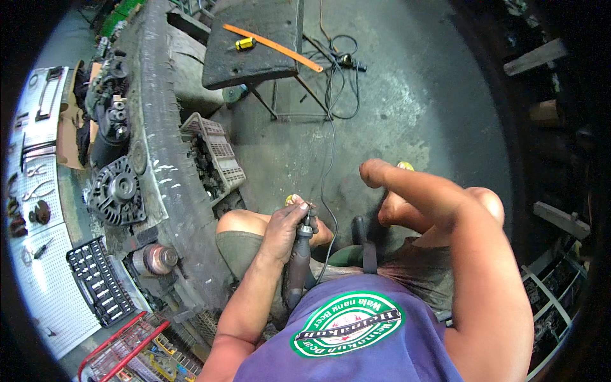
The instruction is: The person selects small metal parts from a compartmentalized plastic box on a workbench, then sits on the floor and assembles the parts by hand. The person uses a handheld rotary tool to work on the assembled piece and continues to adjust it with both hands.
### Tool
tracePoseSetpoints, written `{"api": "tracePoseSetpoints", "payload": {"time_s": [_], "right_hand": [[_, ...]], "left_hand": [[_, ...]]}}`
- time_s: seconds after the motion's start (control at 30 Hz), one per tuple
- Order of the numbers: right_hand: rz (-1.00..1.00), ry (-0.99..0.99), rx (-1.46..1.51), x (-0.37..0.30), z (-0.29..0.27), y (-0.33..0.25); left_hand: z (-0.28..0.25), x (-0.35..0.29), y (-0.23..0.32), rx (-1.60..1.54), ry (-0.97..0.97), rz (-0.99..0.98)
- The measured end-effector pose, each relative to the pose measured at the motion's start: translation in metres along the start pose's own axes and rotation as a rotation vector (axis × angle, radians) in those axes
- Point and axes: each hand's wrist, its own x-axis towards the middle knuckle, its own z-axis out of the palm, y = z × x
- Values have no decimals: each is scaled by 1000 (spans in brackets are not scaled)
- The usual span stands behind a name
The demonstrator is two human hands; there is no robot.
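Observation:
My left hand (284, 230) is closed round the nose of a grey corded die grinder (297, 270). The tool's body slants down against my lap, and my fingers partly cover its tip. Whether a small piece is also pinched there is too small to tell. My right hand (374, 172) is bent over in front of my right knee, apart from the tool. Its fingers are mostly hidden from this angle. A dark cord (331, 172) runs from beside the grinder across the floor.
Ahead, a black-topped stool (223, 71) bears a flat orange strip (280, 48) and a stubby yellow-black tool (245, 43). A grey plastic crate (224, 156) stands by the workbench (167, 184) at left. On the bench lie an alternator (119, 188) and a socket set (102, 280).

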Motion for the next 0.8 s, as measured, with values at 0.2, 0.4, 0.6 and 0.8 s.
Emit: {"api": "tracePoseSetpoints", "payload": {"time_s": [0.2,0.4,0.6,0.8], "right_hand": [[-185,484,375,-203,-93,-14],[-224,390,997,-376,-42,-53],[-52,485,1028,-434,44,-65],[-98,546,1168,-444,75,-72]], "left_hand": [[39,-39,-5,289,-122,160],[93,-97,-29,817,-259,420],[126,-127,-55,1018,-372,526],[136,-136,-60,1165,-468,580]]}}
